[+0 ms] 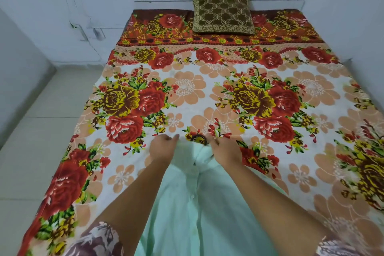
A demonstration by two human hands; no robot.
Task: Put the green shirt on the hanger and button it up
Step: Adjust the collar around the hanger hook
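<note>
A pale green shirt (187, 203) lies lengthwise on the bed between my forearms, its collar end away from me. Small white buttons run down its front placket, which looks closed lower down. A dark hanger hook (198, 138) sticks out beyond the collar; the remainder of the hanger is hidden inside the shirt. My left hand (164, 147) grips the shirt's left shoulder beside the collar. My right hand (225, 149) grips the right shoulder just past the hook. Both hands press the fabric against the bed.
The bed carries a floral sheet (270, 100) in red, yellow and peach. A brown and gold cushion (222, 11) leans at the head against the white wall. Pale floor tiles (41, 120) run along the left side of the bed.
</note>
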